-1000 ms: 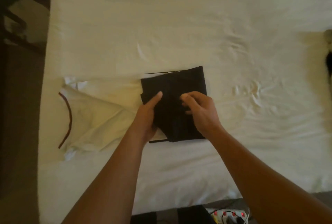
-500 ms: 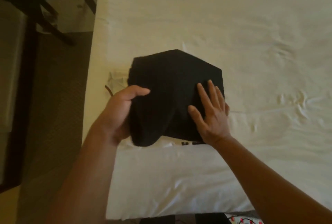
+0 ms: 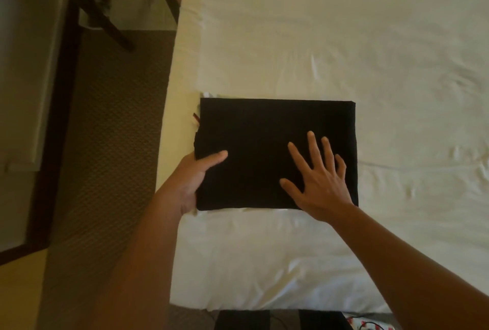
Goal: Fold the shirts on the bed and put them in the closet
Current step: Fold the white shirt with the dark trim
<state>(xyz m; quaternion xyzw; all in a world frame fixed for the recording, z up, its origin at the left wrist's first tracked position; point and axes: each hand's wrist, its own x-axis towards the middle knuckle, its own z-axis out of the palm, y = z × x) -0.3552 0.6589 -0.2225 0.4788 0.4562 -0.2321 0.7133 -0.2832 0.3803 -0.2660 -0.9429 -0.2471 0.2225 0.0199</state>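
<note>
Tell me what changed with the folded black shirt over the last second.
The folded black shirt moved left, onto the white shirt with red trim, now almost covered. The right hand went from pinching to pressing flat; the left hand now grips the shirt's left edge. The cream bedsheet looks unchanged.

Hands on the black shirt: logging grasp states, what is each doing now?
Left hand: grips the black shirt's left edge.
Right hand: open, fingers spread flat on it.

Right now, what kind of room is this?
Likely a bedroom: a bed with a white sheet, a folded black shirt lying on it, and a dark wooden chair on the floor beside it.
</note>
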